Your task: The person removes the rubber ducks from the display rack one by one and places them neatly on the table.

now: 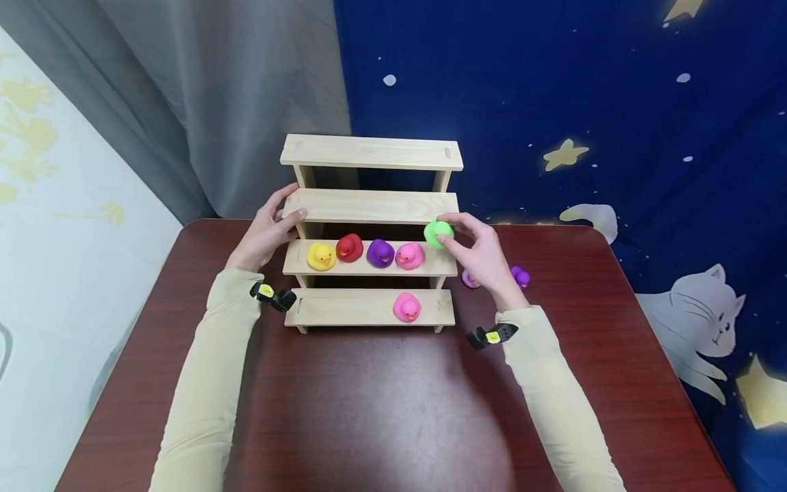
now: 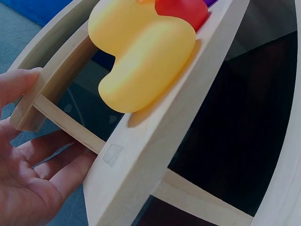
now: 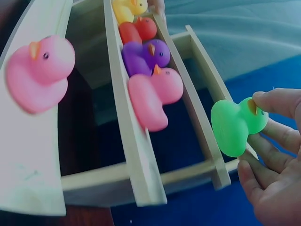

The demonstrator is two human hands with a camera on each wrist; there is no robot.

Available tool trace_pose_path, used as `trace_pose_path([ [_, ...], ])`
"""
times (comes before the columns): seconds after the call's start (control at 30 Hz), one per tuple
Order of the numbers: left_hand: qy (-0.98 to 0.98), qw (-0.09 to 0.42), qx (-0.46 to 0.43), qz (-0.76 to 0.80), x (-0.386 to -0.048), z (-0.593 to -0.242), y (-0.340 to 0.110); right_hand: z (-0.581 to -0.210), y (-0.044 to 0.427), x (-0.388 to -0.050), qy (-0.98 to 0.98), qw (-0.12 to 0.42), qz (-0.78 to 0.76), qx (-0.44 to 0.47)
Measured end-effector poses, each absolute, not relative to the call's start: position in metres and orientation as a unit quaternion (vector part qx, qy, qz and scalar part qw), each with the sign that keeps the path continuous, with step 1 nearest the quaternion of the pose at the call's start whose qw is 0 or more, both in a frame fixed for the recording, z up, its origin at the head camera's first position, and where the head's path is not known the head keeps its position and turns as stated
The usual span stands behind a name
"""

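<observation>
While the left hand takes the left end of a stepped wooden rack between thumb and fingers, the right hand pinches a green duck. Left thumb on the second board from the top, fingers lower, around the end. Green duck between right thumb and fingertips, at the right end of the third board down, near its neighbour; contact with the wood cannot be told.

Rack: four flat, straight-edged boards of pale timber, smooth, fine-grained, on plain uprights. Small joint marks show near the board ends.

Third board, left to right: yellow duck, red duck, purple duck, pink duck. Rounded bodies, smooth soft-sheened surfaces, orange bills. Yellow and red stand close. Lowest board: another pink duck, right of centre.

Right of the rack, two more on the table: a pinkish duck, part hidden by the right hand, and a small purple one. Table: dark red-brown, streaked grain, glossy, rounded far corners. Behind: grey curtain in soft folds, blue cloth printed with stars.
</observation>
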State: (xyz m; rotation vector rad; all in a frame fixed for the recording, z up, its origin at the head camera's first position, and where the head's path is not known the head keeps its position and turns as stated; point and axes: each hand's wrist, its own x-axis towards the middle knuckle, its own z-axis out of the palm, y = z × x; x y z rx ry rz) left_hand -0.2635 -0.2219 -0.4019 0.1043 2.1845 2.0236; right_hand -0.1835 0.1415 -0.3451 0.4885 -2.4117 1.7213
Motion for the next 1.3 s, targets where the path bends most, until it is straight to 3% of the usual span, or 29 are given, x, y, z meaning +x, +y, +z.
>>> trace_pose_path([
  [0.27, 0.734, 0.081, 0.035, 0.673, -0.264, -0.402, -0.221, -0.382, 0.18, -0.194, -0.796, 0.079, 0.587, 0.13],
  [0.73, 0.735, 0.079, 0.034, 0.673, -0.264, -0.402, -0.221, -0.371, 0.21, -0.167, -0.812, 0.088, 0.572, 0.082],
  [1.3, 0.732, 0.078, 0.034, 0.676, -0.263, -0.402, -0.22, -0.424, 0.276, -0.163, -0.823, 0.081, 0.561, 0.026],
])
